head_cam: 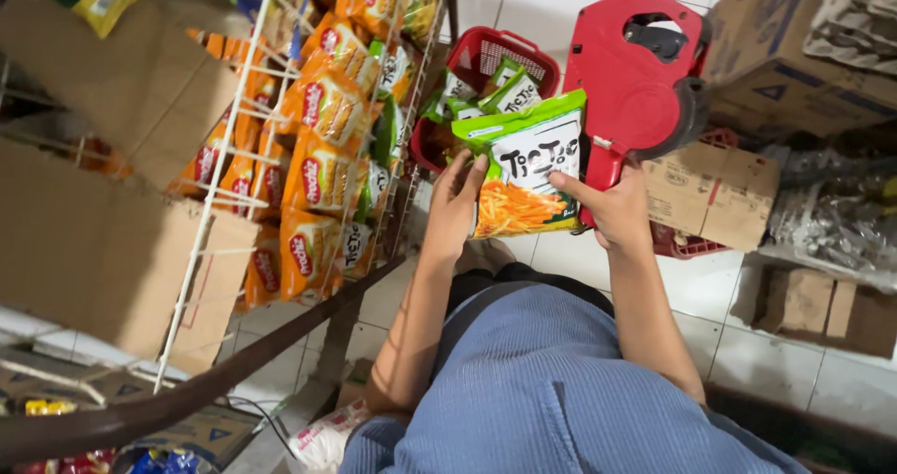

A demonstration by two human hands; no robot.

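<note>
A green, white and orange snack bag [523,170] is held up in front of me. My left hand [455,203] grips its left edge, thumb on the front. My right hand [612,208] holds a red price-label gun [635,86] by its handle, while its thumb presses the bag's right side. The gun's head rests against the bag's top right corner. Below the bag, a red basket [486,54] on the floor holds more green snack bags.
A white wire rack [280,110] on the left hangs several orange snack bags [322,170]. Cardboard boxes [715,189] stand at the right and upper right. Large cardboard sheets [93,250] lean at the left. White floor tiles lie below.
</note>
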